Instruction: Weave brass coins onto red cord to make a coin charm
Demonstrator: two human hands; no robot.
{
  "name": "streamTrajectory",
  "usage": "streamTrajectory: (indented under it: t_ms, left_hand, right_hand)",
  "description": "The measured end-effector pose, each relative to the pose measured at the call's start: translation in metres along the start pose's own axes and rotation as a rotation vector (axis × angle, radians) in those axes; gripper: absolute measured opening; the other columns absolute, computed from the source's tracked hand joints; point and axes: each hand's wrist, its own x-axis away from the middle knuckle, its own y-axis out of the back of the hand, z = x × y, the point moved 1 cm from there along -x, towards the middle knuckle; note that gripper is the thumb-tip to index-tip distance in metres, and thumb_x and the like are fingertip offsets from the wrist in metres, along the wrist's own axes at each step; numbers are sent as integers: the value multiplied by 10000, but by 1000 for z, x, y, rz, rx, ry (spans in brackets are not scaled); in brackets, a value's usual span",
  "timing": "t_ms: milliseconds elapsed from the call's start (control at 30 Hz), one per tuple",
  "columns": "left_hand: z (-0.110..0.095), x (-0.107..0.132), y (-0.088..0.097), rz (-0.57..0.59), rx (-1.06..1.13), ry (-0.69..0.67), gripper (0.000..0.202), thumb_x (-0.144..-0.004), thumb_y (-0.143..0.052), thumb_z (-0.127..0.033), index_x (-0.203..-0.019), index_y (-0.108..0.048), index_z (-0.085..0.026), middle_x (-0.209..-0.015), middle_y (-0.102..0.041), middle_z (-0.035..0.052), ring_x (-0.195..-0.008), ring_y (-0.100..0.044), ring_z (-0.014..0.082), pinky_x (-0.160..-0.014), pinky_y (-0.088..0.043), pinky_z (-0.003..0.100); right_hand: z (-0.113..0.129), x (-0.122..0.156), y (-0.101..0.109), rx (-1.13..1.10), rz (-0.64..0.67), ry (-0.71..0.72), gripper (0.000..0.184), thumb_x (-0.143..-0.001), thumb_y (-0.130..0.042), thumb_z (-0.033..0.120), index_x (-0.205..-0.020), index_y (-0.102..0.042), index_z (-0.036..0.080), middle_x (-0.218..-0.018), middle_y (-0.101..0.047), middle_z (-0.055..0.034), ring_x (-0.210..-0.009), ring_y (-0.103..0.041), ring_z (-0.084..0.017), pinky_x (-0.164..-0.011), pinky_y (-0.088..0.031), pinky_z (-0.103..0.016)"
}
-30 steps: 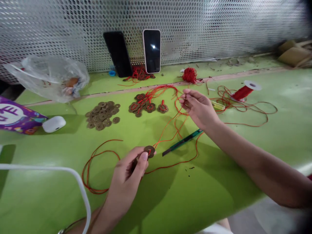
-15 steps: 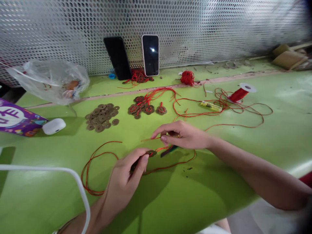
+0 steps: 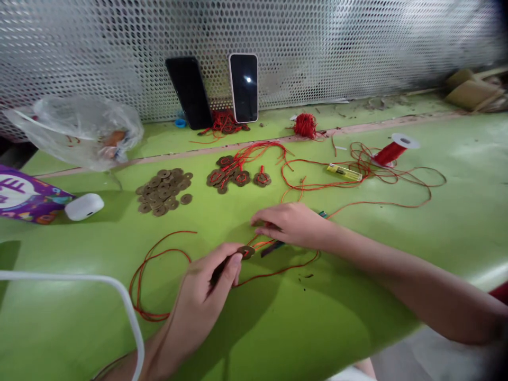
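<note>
In the head view, the left hand has its thumb and forefinger closed on a holed, brass-coloured coin, out over the near middle of the green table, and red cord runs from that coin toward the other hand. Here's the right hand, palm down, fingers curled to a narrow gap right by the cord; whether they grip it, I can't tell. Right beneath, a utility knife lies partly covered, its dark blade pointing at the coin. Beyond the hands, a pile of loose coins sits left of a cluster of corded coins. Over on the right, a yellow lighter lies near a spool of red thread, loose strands looping around. And at the back, a black phone and a white-edged phone lean against the perforated metal sheet, a ball of red cord off to their right.
</note>
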Motion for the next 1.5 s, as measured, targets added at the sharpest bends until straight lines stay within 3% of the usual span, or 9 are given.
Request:
streamTrajectory:
  t_ms: [233,400,500,600,800,1000,1500]
  left_hand:
    - [0,-1,0,-1,46,35,258,-935,-395,-361,-805,-552,-204,-553,-468,-68,-492,-444,75,-467,-325,185]
    - [3,-2,0,14,140,90,260,-928,-402,-388,-857,-562,-196,-551,-468,-65,-494,-444,82,-468,-331,190]
    - [4,-3,0,8,169,134,275,-918,-418,-407,-827,-556,-187,-546,-467,-59,-492,-443,86,-468,-335,196]
    - [2,-3,0,-4,188,173,277,-912,-433,-414,-825,-559,-183,-547,-470,-54,-499,-447,90,-468,-337,198]
    - [1,-3,-1,10,265,170,286,-915,-429,-416,-830,-561,-177,-535,-458,-55,-483,-431,85,-460,-336,196]
    - [2,-1,-2,-2,303,176,275,-918,-432,-417,-869,-565,-181,-536,-454,-62,-489,-428,79,-473,-345,185]
    - [1,-2,-2,23,316,189,297,-915,-430,-427,-842,-565,-172,-538,-443,-56,-485,-411,81,-461,-315,202]
  right_hand:
    - [-2,1,0,113,35,105,267,-932,-485,419,-992,-589,180,-911,-643,-42,-718,-570,-151,-548,-302,-251]
    - [0,0,1,38,74,126,173,-956,-457,279,-964,-592,172,-927,-633,-38,-737,-565,-138,-598,-346,-247]
    - [1,-1,1,-115,16,130,149,-945,-458,213,-946,-599,166,-913,-629,-40,-739,-555,-129,-644,-381,-243]
    - [1,-3,1,-373,-125,135,118,-920,-495,185,-913,-610,158,-861,-633,-30,-736,-550,-112,-673,-402,-221]
    - [-2,-5,0,-631,-201,63,147,-904,-544,273,-886,-614,145,-719,-588,11,-599,-484,-77,-590,-379,-197]
    - [-5,-5,2,-673,-280,8,171,-905,-533,294,-893,-607,140,-747,-571,0,-607,-467,-81,-567,-364,-198]
    - [2,-5,-2,-604,-249,4,137,-893,-544,259,-886,-626,150,-723,-586,6,-582,-463,-78,-554,-356,-196]
